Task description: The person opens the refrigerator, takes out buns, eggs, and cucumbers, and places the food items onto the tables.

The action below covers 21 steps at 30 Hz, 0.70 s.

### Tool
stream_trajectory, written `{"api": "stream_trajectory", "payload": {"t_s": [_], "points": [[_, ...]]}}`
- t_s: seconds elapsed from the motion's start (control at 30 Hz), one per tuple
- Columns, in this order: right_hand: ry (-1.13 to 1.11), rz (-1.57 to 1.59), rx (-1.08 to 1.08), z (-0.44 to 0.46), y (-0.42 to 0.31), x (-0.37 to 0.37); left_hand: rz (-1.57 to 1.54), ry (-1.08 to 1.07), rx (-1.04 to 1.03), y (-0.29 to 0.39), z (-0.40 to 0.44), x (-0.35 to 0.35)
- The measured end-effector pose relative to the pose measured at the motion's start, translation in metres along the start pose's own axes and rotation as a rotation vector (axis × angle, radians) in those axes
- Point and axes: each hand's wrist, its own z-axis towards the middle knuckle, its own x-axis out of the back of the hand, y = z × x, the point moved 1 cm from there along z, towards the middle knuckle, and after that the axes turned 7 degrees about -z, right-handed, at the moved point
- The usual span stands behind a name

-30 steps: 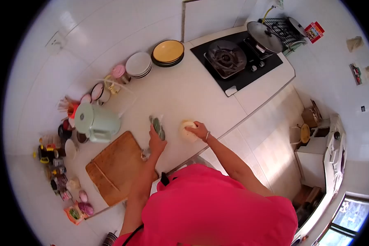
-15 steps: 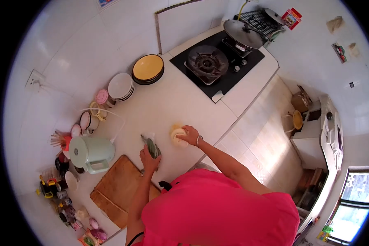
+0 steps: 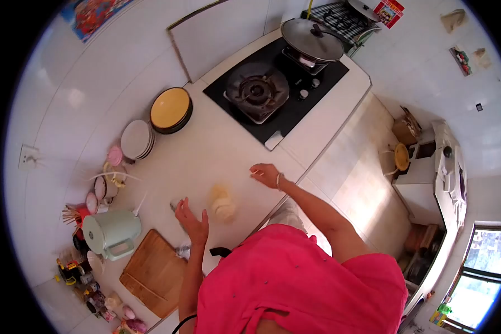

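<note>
My left hand (image 3: 193, 224) is over the counter near the cutting board, its thumb and fingers spread, with nothing seen in its grasp. A thin greyish thing (image 3: 175, 206) shows partly beside its fingers; the hand hides the rest. Crumpled clear plastic (image 3: 183, 250) lies by the wrist, at the edge of the wooden cutting board (image 3: 153, 270). To the right, a pale, roundish, soft-looking item (image 3: 224, 209) rests on the counter with a yellowish patch behind it. My right hand (image 3: 266, 175) is beyond it, apart from it, fingers loosely bent and seemingly holding nothing.
A green kettle (image 3: 111, 234) stands left of the board. Along the wall are yellow plates (image 3: 171, 109), white bowls (image 3: 138, 139), cups and jars. The gas stove (image 3: 256, 92) and a lidded pan (image 3: 313, 40) are at the back. The counter edge (image 3: 312, 167) drops to the floor.
My right hand has let go of the pale round item and moved up and away. My left hand has opened; the green bundle it held is no longer visible. The view has shifted.
</note>
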Motion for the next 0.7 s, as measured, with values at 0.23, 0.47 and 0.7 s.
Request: {"api": "stream_trajectory", "payload": {"t_s": [0.23,0.47,0.7], "points": [[0.161,0.019,-0.107,0.090,0.068,0.244,-0.132,0.061,0.047,0.126,0.068,-0.128],[0.611,-0.533,0.260,0.171,0.061,0.439,-0.561,0.019,0.219,0.217,0.120,-0.220],[0.590,-0.949,0.117,0.211,0.077,0.511,-1.109,-0.217,0.519,0.248,0.202,-0.267]]}}
